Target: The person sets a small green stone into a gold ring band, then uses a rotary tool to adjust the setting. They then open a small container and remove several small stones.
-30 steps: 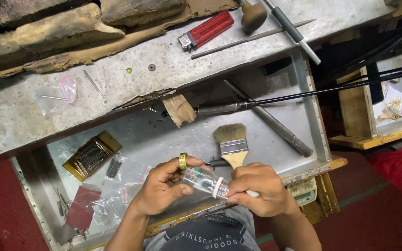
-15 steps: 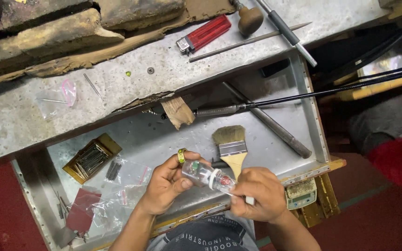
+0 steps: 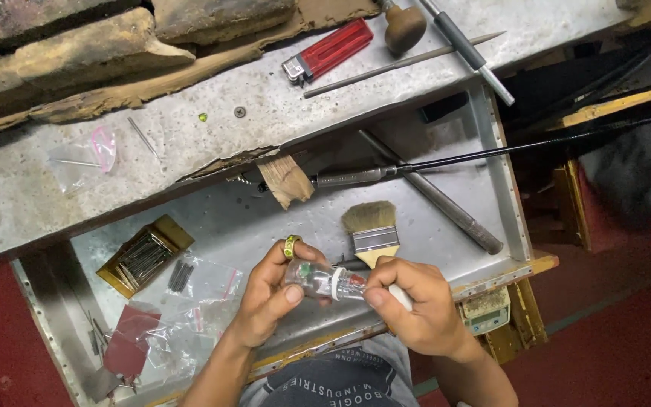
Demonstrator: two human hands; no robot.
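My left hand (image 3: 269, 298) grips a small clear glass vial (image 3: 312, 278) by its body; a yellow-green ring (image 3: 290, 246) sits on one finger. My right hand (image 3: 416, 305) pinches the white cap end (image 3: 340, 285) of the same vial and also holds a white stick-like piece (image 3: 399, 296) under its fingers. Both hands hover over the front of an open metal drawer (image 3: 502, 200). A flat paintbrush (image 3: 371, 233) lies in the drawer just beyond my right hand.
In the drawer lie a box of thin metal pins (image 3: 142, 258), small plastic bags (image 3: 197, 290), a red sheet (image 3: 131, 339), a wooden peg (image 3: 285, 181) and a rotary handpiece (image 3: 356, 177). On the bench top lie a red lighter (image 3: 328, 50), a file (image 3: 401, 64) and a round-handled tool (image 3: 402, 26).
Both hands stay on the vial and have shifted slightly lower and to the left in view; the vial has tilted a little.
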